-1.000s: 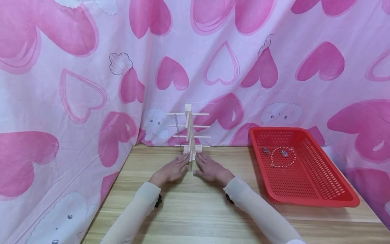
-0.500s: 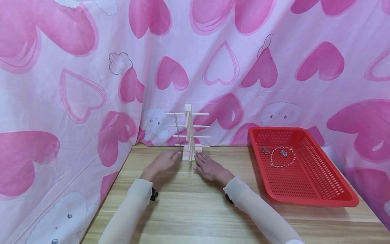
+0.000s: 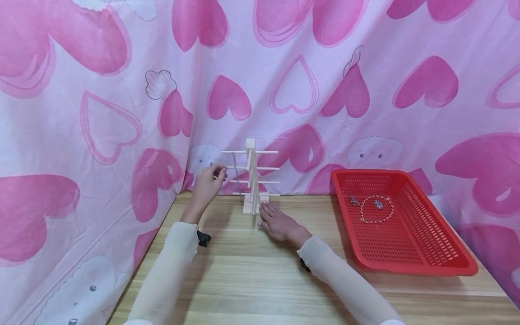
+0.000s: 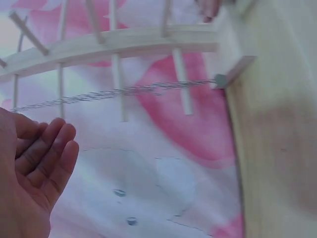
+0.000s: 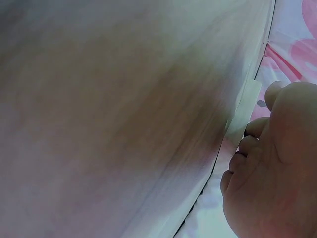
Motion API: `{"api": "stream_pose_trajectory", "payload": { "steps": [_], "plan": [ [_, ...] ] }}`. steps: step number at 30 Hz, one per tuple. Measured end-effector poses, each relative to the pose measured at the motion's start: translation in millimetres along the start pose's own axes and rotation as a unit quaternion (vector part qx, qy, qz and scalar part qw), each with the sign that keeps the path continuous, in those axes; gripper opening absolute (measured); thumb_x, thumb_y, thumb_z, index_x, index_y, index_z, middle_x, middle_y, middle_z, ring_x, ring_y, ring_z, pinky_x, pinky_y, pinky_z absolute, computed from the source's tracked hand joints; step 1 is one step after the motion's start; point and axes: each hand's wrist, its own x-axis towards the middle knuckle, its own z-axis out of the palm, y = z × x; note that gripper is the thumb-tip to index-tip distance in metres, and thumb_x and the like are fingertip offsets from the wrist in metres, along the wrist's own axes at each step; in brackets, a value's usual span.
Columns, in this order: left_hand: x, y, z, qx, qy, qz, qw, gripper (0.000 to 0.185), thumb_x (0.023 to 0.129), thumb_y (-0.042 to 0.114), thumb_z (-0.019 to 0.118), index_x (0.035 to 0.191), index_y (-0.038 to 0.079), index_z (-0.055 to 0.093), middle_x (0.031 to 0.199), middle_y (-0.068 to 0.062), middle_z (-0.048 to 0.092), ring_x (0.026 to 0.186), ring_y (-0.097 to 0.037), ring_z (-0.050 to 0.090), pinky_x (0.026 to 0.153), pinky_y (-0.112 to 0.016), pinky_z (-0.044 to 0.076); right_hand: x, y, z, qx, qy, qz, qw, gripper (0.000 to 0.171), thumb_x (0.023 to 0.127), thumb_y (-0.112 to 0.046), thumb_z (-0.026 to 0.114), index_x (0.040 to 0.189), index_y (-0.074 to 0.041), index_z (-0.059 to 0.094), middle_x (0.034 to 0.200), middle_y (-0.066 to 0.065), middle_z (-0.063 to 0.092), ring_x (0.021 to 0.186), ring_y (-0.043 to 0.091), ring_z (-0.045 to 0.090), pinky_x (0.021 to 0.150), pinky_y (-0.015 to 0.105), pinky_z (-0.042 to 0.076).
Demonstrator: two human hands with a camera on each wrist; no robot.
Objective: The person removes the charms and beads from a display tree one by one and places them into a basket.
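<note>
**Left hand up at the rack, right hand down at its base**

Now the left hand (image 3: pixel 208 184), which a second ago lay flat beside the wooden rack (image 3: pixel 252 176), has risen to the second peg, fingers (image 4: pixel 47 153) loosely released and just short of the silver chain (image 4: pixel 124 91) hanging from the top peg. The right hand (image 3: pixel 280 224) stays flat, touching the base. The curtain (image 3: pixel 122 113) crowds behind and left; the surface (image 3: pixel 252 280) lies open toward the red tray (image 3: pixel 410 266).

Bare hands, long cream sleeves (image 3: pixel 170 266) to the wrists, a small black device (image 3: pixel 204 239) strapped under each.
</note>
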Motion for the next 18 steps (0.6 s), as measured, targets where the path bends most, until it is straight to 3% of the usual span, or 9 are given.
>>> {"api": "stream_pose_trajectory", "payload": {
  "steps": [7,13,18],
  "plan": [
    [19.3,16.8,-2.7,0.021,0.049,0.000,0.9986,0.020,0.104,0.012,0.065,0.107,-0.002,0.079,0.089,-0.014,0.080,0.081,-0.029,0.076,0.070,-0.038,0.061,0.8,0.8,1.6,0.002,0.005,-0.002,1.000,0.067,0.117,-0.041,0.032,0.169,0.000,0.022,0.180,0.017,0.013,0.168,0.034,0.012,0.138,0.048,0.016],
    [27.1,25.6,2.9,0.008,0.036,-0.033,0.9988,0.023,0.105,0.015,0.065,0.115,0.000,0.080,0.096,-0.017,0.080,0.087,-0.032,0.076,0.078,-0.045,0.062,-0.5,-1.0,0.2,0.006,0.002,-0.002,1.000,0.067,0.117,-0.040,0.031,0.169,0.001,0.019,0.180,0.017,0.011,0.168,0.035,0.011,0.138,0.048,0.014],
    [28.2,31.7,9.4,-0.010,0.022,-0.046,0.9987,0.025,0.105,0.017,0.066,0.115,0.000,0.079,0.097,-0.016,0.081,0.084,-0.031,0.077,0.075,-0.043,0.063,-1.0,-1.8,-0.5,0.014,0.002,-0.002,1.000,0.066,0.117,-0.039,0.033,0.169,0.000,0.020,0.180,0.017,0.012,0.168,0.035,0.011,0.138,0.048,0.014]
  ]
}}
